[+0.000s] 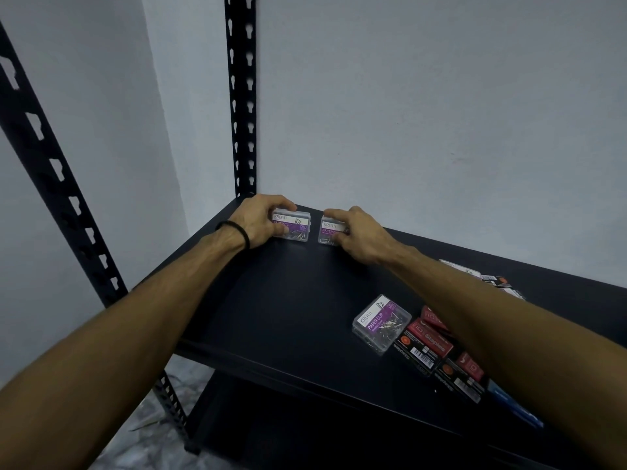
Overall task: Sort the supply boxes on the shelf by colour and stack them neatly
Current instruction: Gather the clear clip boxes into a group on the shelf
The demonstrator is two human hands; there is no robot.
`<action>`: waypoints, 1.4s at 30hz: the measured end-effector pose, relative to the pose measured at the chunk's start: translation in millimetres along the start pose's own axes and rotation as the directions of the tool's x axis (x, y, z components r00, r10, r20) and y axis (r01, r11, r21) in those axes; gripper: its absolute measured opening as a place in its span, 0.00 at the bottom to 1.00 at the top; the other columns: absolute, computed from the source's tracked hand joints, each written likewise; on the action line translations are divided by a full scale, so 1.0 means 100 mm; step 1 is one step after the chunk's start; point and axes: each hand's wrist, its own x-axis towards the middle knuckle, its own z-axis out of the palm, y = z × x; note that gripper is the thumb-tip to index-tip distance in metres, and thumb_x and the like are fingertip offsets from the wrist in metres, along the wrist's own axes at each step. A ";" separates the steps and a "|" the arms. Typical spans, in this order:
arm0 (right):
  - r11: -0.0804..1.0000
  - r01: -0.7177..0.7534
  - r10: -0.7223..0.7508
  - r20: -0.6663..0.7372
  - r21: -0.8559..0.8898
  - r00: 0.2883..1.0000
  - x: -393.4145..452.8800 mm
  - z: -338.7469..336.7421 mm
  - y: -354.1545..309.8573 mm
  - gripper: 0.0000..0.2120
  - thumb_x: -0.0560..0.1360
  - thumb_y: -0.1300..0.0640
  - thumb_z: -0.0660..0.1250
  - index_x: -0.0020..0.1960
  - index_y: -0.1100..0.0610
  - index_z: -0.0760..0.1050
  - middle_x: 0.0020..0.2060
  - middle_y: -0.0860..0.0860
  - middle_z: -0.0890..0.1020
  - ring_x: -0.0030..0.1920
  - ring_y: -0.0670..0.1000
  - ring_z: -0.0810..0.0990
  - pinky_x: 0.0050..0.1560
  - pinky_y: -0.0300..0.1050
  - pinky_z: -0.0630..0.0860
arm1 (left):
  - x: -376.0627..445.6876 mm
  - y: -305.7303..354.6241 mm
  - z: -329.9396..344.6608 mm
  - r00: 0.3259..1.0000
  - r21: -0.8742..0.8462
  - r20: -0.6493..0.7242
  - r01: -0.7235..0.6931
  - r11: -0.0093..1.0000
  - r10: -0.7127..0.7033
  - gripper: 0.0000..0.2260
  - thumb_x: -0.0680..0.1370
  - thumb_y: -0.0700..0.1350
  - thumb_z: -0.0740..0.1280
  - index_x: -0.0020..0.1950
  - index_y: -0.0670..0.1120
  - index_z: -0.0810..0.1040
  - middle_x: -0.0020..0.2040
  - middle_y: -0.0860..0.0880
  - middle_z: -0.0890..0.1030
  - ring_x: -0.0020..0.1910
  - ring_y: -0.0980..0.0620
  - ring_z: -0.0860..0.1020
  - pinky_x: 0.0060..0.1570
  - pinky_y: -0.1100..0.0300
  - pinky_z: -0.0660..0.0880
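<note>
Two clear paper clip boxes with purple labels stand side by side at the far left back of the black shelf (278,300). My left hand (258,220) grips the left box (294,226) from its left side. My right hand (359,237) grips the right box (328,229), fingers over its top and front. A small gap separates the two boxes. A third purple paper clip box (380,322) lies flat near the shelf's front, beside my right forearm. Red and black staples boxes (428,344) lie next to it, partly hidden under the arm.
More small boxes (498,281) lie further right at the back, beyond my right forearm. A blue box (512,403) sits at the front right edge. Black slotted uprights (241,96) stand at the shelf's left corners. The grey wall is close behind.
</note>
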 end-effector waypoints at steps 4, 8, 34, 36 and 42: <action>1.000 -0.002 0.002 -0.013 0.025 1.000 -0.04 0.00 0.00 0.27 0.79 0.55 0.66 0.76 0.49 0.63 0.65 0.56 0.68 0.61 0.56 0.74 0.63 0.48 0.73 | 0.00 0.00 0.00 1.000 0.015 -0.013 0.001 1.000 -0.001 0.23 0.70 0.40 0.76 0.63 0.52 0.76 0.53 0.53 0.81 0.45 0.61 0.78 0.44 0.73 0.70; 0.997 -0.034 0.037 -0.035 0.069 0.999 -0.11 -0.04 0.00 0.35 0.77 0.53 0.69 0.78 0.51 0.56 0.72 0.56 0.62 0.68 0.55 0.69 0.67 0.49 0.71 | -0.03 0.01 -0.02 1.000 0.068 -0.025 0.012 0.998 -0.010 0.30 0.69 0.46 0.77 0.69 0.53 0.70 0.55 0.49 0.78 0.48 0.54 0.78 0.53 0.60 0.75; 0.947 -0.321 0.306 -0.273 -0.011 0.912 -1.64 -0.89 0.72 0.15 0.81 0.57 0.62 0.67 0.56 0.73 0.64 0.56 0.73 0.60 0.56 0.76 0.60 0.55 0.76 | -0.96 1.30 0.76 0.949 0.077 0.314 -0.049 0.996 0.023 0.24 0.70 0.62 0.71 0.61 0.50 0.77 0.47 0.55 0.78 0.47 0.58 0.77 0.44 0.62 0.72; 0.942 -0.334 0.323 -0.231 -0.012 0.918 -1.70 -0.88 0.78 0.17 0.81 0.55 0.62 0.69 0.57 0.72 0.64 0.57 0.73 0.60 0.56 0.76 0.60 0.55 0.76 | -0.98 1.32 0.76 0.930 0.124 0.366 -0.030 0.992 -0.018 0.27 0.69 0.63 0.71 0.62 0.49 0.77 0.47 0.55 0.78 0.46 0.57 0.77 0.43 0.62 0.71; 0.933 -0.359 0.355 -0.101 -0.020 0.929 -1.74 -0.79 0.93 0.25 0.80 0.48 0.64 0.74 0.53 0.66 0.68 0.56 0.72 0.57 0.53 0.78 0.53 0.52 0.78 | -1.00 1.33 0.80 0.891 0.170 0.450 -0.018 0.985 -0.061 0.22 0.68 0.62 0.73 0.55 0.49 0.80 0.43 0.55 0.80 0.43 0.58 0.78 0.38 0.63 0.72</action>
